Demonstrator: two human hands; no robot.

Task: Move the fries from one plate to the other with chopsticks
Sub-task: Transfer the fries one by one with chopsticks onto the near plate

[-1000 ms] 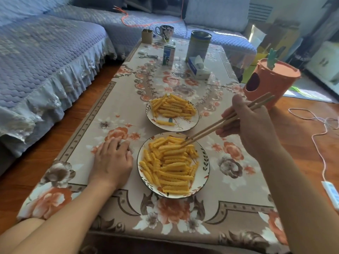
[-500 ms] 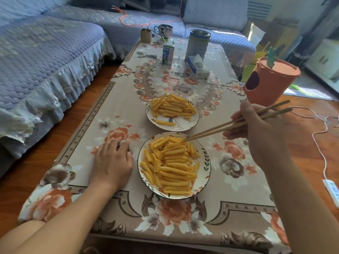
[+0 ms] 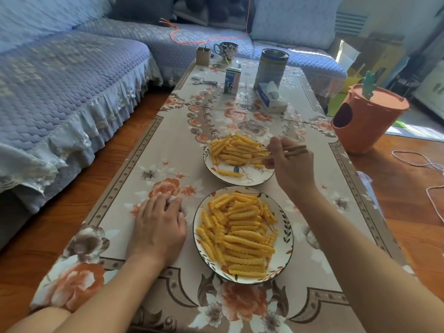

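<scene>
Two white patterned plates hold crinkle-cut fries on the floral tablecloth. The near plate (image 3: 286, 239) carries a big heap of fries (image 3: 240, 234). The far plate (image 3: 242, 180) holds a smaller pile (image 3: 234, 150). My right hand (image 3: 290, 164) hovers over the far plate's right side, gripping wooden chopsticks (image 3: 258, 153) whose tips point left into that pile. Whether a fry is pinched between the tips is unclear. My left hand (image 3: 157, 227) lies flat on the cloth, just left of the near plate.
At the table's far end stand a tin can (image 3: 271, 67), a milk carton (image 3: 232, 80), a tissue box (image 3: 271, 97), a mug (image 3: 225, 50) and a small brown box (image 3: 203, 56). An orange bin (image 3: 365, 118) sits right of the table; a sofa (image 3: 60, 87) runs along the left.
My right hand has swung the chopsticks from the near plate's top edge up and over to the far plate's fries. The left hand has stayed put.
</scene>
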